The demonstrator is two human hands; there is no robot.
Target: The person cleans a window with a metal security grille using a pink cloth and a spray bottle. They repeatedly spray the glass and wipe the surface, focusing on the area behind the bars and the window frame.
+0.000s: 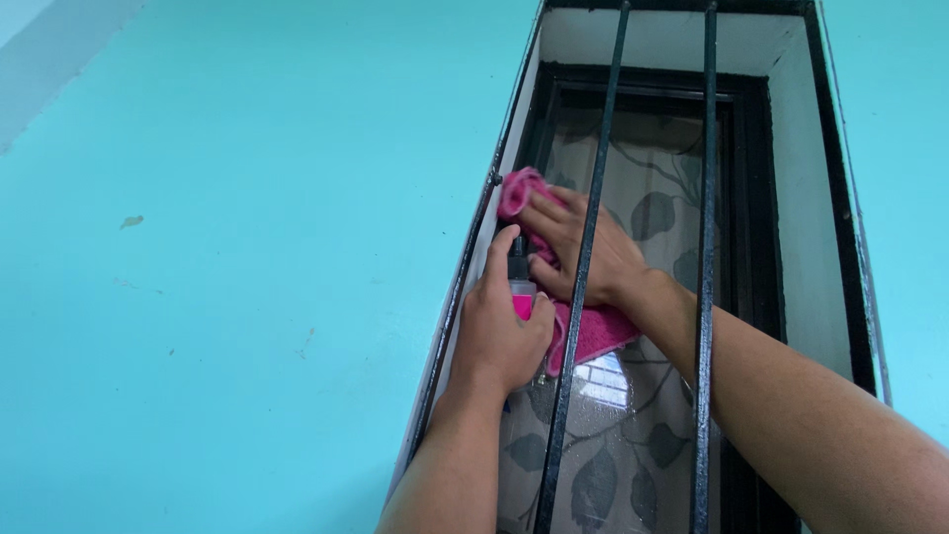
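Left hand before the bars holding spray bottle, right hand behind them on cloth against glass

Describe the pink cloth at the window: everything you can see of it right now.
The pink cloth looks like soft, napped fabric, bright pink, crumpled rather than folded. The right hand, reaching between the dark window bars, presses it flat-palmed against the window glass. One bunched end sticks out above the fingertips near the frame's left edge; a wider flap hangs below the wrist. The left hand, holding a small spray bottle, sits against its lower part. Whether it is damp cannot be told.
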